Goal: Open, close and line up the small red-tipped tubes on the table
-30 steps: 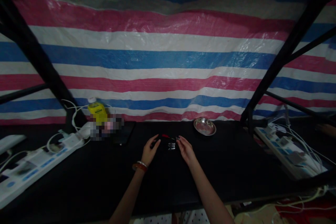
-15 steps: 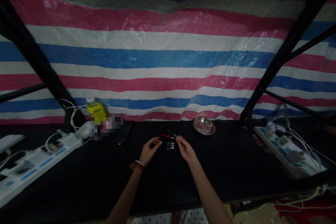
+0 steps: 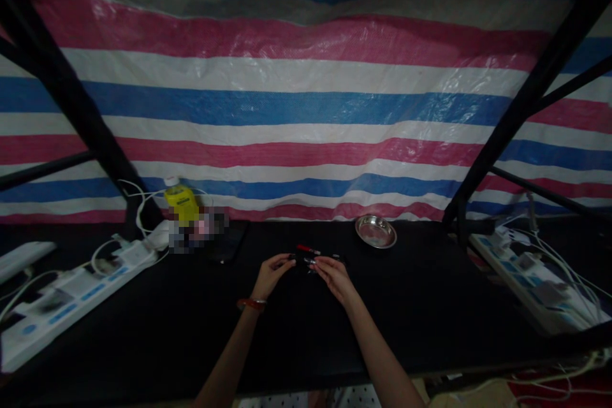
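Observation:
Above the black table, my left hand (image 3: 273, 272) pinches the end of a thin black item (image 3: 299, 259). My right hand (image 3: 333, 274) has its fingertips closed on a small shiny silver piece (image 3: 310, 261) at that item's other end. Whether the two are joined is too small and dark to tell. Just beyond my fingers lies a slim red stick-like object (image 3: 308, 249) with a silvery end. A further glint shows under the right fingertips, its kind unclear. A round metal dish (image 3: 376, 232) sits farther back to the right.
White power strips with plugs and cables lie at left (image 3: 90, 293) and right (image 3: 530, 287). A yellow bottle (image 3: 182, 202) and a dark flat object (image 3: 233, 242) stand back left. Black frame posts and a striped plastic sheet (image 3: 296, 108) bound the table.
My right hand has moved slightly left and nearer, away from the red object and closer to my left hand. The silver piece is now at the black item. The view has shifted a little.

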`<state>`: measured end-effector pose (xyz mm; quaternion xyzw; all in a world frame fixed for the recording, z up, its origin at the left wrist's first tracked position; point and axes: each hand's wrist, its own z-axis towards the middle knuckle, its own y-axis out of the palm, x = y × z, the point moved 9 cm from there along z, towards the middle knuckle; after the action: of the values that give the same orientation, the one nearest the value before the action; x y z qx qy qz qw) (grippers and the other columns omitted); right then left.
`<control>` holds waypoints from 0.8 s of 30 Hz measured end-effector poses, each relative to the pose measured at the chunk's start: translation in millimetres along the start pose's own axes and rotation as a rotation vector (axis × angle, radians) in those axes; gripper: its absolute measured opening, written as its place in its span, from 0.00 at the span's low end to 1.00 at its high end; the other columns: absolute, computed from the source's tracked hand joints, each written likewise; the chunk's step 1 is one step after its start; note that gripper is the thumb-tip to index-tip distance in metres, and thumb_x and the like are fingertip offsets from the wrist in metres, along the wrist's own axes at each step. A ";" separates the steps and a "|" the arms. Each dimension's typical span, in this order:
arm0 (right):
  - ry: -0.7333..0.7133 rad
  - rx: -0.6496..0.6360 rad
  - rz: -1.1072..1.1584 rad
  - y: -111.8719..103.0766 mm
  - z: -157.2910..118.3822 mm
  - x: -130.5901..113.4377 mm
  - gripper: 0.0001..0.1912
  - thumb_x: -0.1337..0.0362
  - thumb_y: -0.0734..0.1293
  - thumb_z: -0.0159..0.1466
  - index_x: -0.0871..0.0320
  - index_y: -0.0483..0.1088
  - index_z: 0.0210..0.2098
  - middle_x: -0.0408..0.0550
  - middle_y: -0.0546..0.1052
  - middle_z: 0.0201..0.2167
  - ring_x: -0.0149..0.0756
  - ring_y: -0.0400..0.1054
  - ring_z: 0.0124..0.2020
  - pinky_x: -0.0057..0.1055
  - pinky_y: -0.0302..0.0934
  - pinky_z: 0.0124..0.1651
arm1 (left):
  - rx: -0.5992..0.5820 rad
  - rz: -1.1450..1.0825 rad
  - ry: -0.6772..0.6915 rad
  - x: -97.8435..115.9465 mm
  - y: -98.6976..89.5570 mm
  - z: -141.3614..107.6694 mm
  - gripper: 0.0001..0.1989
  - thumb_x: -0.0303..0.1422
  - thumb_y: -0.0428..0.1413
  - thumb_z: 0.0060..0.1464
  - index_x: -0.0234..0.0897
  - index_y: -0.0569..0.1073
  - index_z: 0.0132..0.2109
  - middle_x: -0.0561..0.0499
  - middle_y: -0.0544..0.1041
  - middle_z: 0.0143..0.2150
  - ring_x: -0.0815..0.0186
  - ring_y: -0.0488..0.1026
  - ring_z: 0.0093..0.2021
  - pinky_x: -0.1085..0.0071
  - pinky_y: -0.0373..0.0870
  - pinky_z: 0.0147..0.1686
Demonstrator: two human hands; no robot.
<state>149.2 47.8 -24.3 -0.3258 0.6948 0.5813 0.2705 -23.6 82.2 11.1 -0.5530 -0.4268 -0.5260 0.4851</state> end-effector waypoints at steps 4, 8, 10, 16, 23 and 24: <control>0.007 0.020 0.007 -1.4 -0.2 -0.1 0.15 0.66 0.76 0.44 0.66 0.76 0.31 0.52 0.78 0.32 0.37 0.74 0.34 0.32 0.66 0.47 | 0.023 -0.007 0.008 -0.9 -3.5 1.3 0.22 0.44 0.63 0.36 0.33 0.77 0.38 0.47 0.79 0.35 0.60 0.75 0.39 0.64 0.71 0.43; 0.019 0.030 0.011 -3.4 0.6 1.8 0.16 0.67 0.76 0.44 0.66 0.76 0.32 0.52 0.78 0.32 0.36 0.74 0.35 0.31 0.65 0.48 | 0.013 0.006 0.025 0.5 -3.4 2.1 0.20 0.43 0.63 0.37 0.35 0.77 0.37 0.47 0.79 0.37 0.59 0.75 0.40 0.62 0.70 0.45; 0.013 0.026 0.007 -3.9 1.4 2.4 0.15 0.67 0.76 0.45 0.66 0.76 0.32 0.52 0.78 0.32 0.36 0.74 0.36 0.32 0.65 0.49 | 0.015 0.011 0.025 1.0 -3.5 2.0 0.20 0.44 0.62 0.37 0.36 0.78 0.37 0.47 0.80 0.38 0.58 0.75 0.41 0.61 0.70 0.46; 0.001 -0.014 0.028 2.2 -1.8 0.7 0.16 0.66 0.76 0.45 0.66 0.76 0.33 0.53 0.78 0.34 0.37 0.73 0.38 0.34 0.62 0.52 | 0.065 -0.067 -0.021 4.7 -8.7 -2.4 0.20 0.44 0.62 0.38 0.36 0.78 0.38 0.47 0.80 0.38 0.58 0.75 0.42 0.62 0.70 0.46; 0.058 -0.191 0.036 28.1 -14.2 -0.5 0.19 0.66 0.76 0.46 0.64 0.75 0.38 0.52 0.77 0.39 0.37 0.71 0.43 0.34 0.58 0.56 | 0.122 -0.127 -0.061 5.6 -17.1 -5.2 0.19 0.43 0.62 0.37 0.35 0.77 0.36 0.48 0.80 0.34 0.59 0.76 0.40 0.63 0.71 0.45; 0.058 -0.192 0.035 28.5 -14.5 -0.5 0.19 0.66 0.75 0.47 0.64 0.75 0.38 0.51 0.77 0.39 0.37 0.72 0.43 0.34 0.58 0.56 | 0.120 -0.125 -0.062 5.0 -17.3 -4.9 0.19 0.43 0.62 0.37 0.35 0.77 0.36 0.48 0.80 0.34 0.59 0.76 0.39 0.63 0.71 0.45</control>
<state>127.7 36.8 -3.3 -0.3545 0.6490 0.6403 0.2075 -41.1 80.0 17.5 -0.5112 -0.5062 -0.5112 0.4701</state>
